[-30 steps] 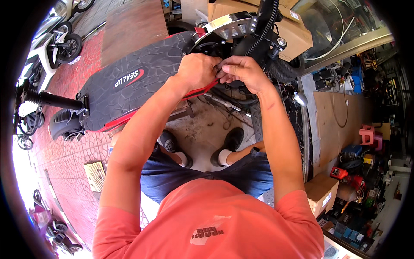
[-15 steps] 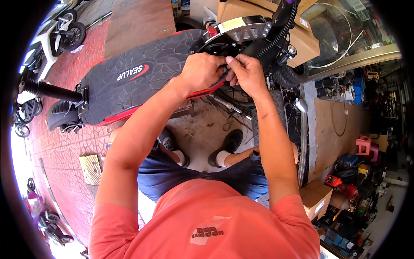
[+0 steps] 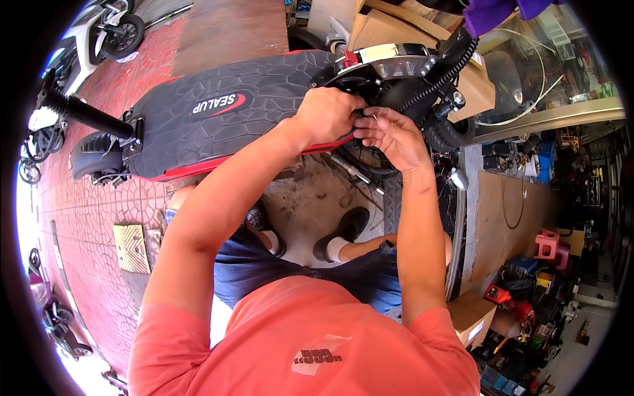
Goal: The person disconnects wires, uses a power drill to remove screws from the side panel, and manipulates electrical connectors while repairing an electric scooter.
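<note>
An electric scooter lies before me, its long black textured deck (image 3: 178, 125) edged in red. My left hand (image 3: 328, 115) is closed at the deck's front end, beside the folding joint. What its fingers hold, if anything, is hidden behind the hand. Just to the right, my right hand (image 3: 398, 140) is turned partly palm up with curled fingers. A tiny thin light-coloured piece shows at its thumb and fingertips, too small to name. Beyond both hands is the silver curved bracket (image 3: 396, 63) of the joint, and a black spiral-wrapped cable (image 3: 456, 63) runs up the stem.
Cardboard boxes (image 3: 389, 30) stand behind the scooter's front, next to a glass case (image 3: 528, 72). A black post (image 3: 99, 117) rises at the rear of the deck. Tools and parts crowd the right side near a pink stool (image 3: 547, 243). Parked motorbikes (image 3: 119, 36) stand far left.
My right hand has drawn slightly away from the left and turned its palm more upward. My left hand stays closed at the scooter's front. The whole view has shifted a little.
</note>
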A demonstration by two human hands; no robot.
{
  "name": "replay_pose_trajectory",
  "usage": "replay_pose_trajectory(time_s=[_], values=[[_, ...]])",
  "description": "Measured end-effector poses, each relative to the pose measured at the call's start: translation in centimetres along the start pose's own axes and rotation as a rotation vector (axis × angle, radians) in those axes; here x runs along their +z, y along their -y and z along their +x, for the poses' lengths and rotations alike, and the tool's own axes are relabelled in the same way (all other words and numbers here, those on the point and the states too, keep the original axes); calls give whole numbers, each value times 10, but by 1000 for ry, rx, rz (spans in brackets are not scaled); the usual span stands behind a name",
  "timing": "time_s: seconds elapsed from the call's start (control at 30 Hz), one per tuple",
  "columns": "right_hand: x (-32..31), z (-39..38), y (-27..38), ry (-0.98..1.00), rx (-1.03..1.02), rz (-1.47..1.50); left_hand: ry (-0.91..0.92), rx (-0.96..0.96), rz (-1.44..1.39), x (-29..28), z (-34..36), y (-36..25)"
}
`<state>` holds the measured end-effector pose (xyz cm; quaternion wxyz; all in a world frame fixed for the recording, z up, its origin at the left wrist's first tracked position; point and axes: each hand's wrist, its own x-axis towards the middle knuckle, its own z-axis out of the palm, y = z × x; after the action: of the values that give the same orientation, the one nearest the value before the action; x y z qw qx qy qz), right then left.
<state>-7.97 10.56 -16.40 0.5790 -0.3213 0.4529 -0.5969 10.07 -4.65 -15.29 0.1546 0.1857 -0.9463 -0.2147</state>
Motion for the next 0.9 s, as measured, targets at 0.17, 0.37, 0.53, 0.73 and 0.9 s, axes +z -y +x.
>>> replay_pose_trajectory(time_s=[0.17,0.37,0.53,0.73,0.9], values=[[4,9,7,-62,11,-209,7,-15,12,-2,0,-1],[19,27,23,-245,165,-371,6,2,4,0,-1,2],[13,15,19,-136,188,-4,-2,-17,-4,0,-1,1],[0,6,3,14,79,40,-3,-7,-23,-5,-2,-6],[38,24,16,-293,73,-340,-58,4,-26,-4,-3,2]])
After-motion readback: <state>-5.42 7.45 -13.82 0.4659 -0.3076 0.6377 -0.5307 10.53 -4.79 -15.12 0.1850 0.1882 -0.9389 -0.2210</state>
